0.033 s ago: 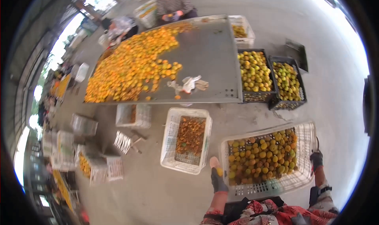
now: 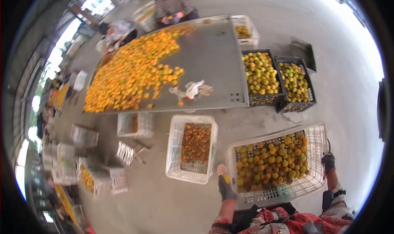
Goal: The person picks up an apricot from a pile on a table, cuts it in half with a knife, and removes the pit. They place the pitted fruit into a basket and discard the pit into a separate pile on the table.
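A white slatted plastic crate (image 2: 262,198), part filled with round green-to-brown fruit (image 2: 273,162), is tilted in front of me, between my hands. My left hand (image 2: 225,188), in a grey glove with pinkish fingertips, grips its left end; a small yellow patch shows at the fingers. At the right end, my right hand (image 2: 328,163), in a dark glove, is closed on the crate's edge beside a thin dark loop. The crate's wall partly hides the fingers of both hands.
Ahead stands a metal table (image 2: 217,61) heaped with orange fruit (image 2: 131,73) and some white gloves (image 2: 193,90). Two black crates (image 2: 266,99) of fruit adjoin its right end. A white crate of brown scraps (image 2: 172,152) and a folding stool (image 2: 139,154) lie left. Two people work beyond the table.
The table and surrounding crates have shifted slightly left in view. Both hands keep their hold on the crate, which stays almost unchanged before me.
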### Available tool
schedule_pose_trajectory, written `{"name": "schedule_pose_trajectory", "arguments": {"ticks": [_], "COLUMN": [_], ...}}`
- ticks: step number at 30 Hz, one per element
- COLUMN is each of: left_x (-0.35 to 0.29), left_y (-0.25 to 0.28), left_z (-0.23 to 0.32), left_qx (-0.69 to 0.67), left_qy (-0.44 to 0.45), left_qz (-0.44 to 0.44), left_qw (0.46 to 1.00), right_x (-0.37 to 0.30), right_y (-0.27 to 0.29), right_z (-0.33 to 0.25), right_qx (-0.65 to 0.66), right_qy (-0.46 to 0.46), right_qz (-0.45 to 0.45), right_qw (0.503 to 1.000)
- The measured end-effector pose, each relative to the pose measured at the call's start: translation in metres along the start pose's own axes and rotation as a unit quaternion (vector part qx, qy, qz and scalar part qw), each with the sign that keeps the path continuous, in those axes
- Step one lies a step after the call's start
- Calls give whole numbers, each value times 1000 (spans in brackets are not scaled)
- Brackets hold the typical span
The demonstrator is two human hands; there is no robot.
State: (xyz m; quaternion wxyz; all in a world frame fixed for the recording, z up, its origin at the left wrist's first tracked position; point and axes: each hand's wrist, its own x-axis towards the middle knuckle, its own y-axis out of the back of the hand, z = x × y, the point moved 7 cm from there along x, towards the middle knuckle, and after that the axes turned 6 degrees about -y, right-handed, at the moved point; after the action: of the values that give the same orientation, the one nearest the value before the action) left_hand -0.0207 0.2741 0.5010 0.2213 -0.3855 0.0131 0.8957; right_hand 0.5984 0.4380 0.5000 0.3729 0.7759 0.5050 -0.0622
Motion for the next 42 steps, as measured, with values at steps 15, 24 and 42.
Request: {"name": "schedule_pose_trajectory", "arguments": {"ticks": [15, 24, 42], "left_x": [117, 96, 258], "left_y": [-120, -196, -126], "left_z": [-6, -92, -351], "left_qx": [2, -58, -125], "left_qy": [97, 78, 143], "left_qz": [-61, -65, -140], "left_qw": [993, 993, 972], "right_x": [93, 195, 304], "right_y": [-122, -77, -280], "right_z": [-85, -27, -60], "right_qx": [-99, -106, -372], "right_qy": [0, 19, 22], "right_qz": [48, 34, -93], "right_qw": [994, 994, 923]}}
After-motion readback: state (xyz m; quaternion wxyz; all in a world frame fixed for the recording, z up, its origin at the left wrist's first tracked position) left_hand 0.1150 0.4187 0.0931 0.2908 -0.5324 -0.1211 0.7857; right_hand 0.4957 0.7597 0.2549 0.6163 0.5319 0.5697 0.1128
